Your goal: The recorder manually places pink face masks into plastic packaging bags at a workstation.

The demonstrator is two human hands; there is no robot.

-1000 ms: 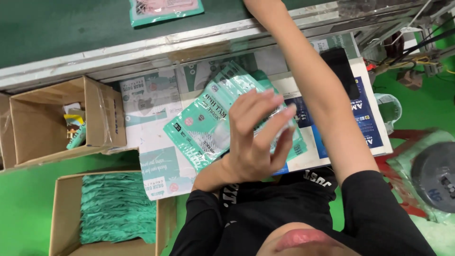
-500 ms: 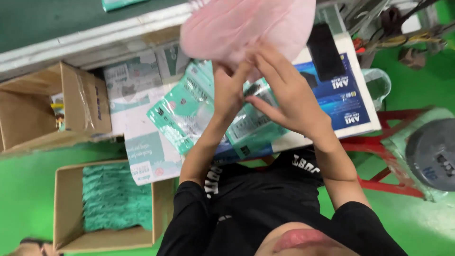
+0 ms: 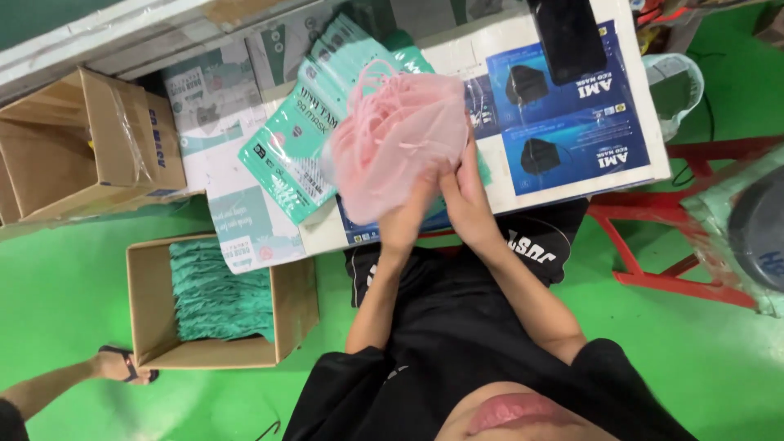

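**Pink masks held in both hands above the bench**

Head view. Pink face masks (image 3: pixel 400 143), a stack with ear loops showing on top, are held above the near edge of the bench (image 3: pixel 572 175), over its middle. Left hand (image 3: pixel 408 216) grips the stack's lower edge from below, fingers closed on it; right hand (image 3: pixel 467 192) presses against the same edge from the side, fingers closed on the stack. Both hands at one edge leaves the rest of the stack free, likely to keep the masks squared together.

Under the stack: green printed pouches (image 3: pixel 306 143) fanned toward the bench's left edge, within easy reach. Blue printed flat cartons (image 3: pixel 576 135) lie along the right half of the bench. A dark phone (image 3: pixel 567 37) rests near the far right corner.

Off the bench, on the green floor (image 3: pixel 73 278): an open cardboard box of green masks (image 3: pixel 216 302) just left of the person's knee, and an open cardboard box (image 3: pixel 90 147) left of the bench. A red stool frame (image 3: pixel 653 245) stands on the right. Another person's foot in a sandal (image 3: pixel 122 365) shows at lower left.
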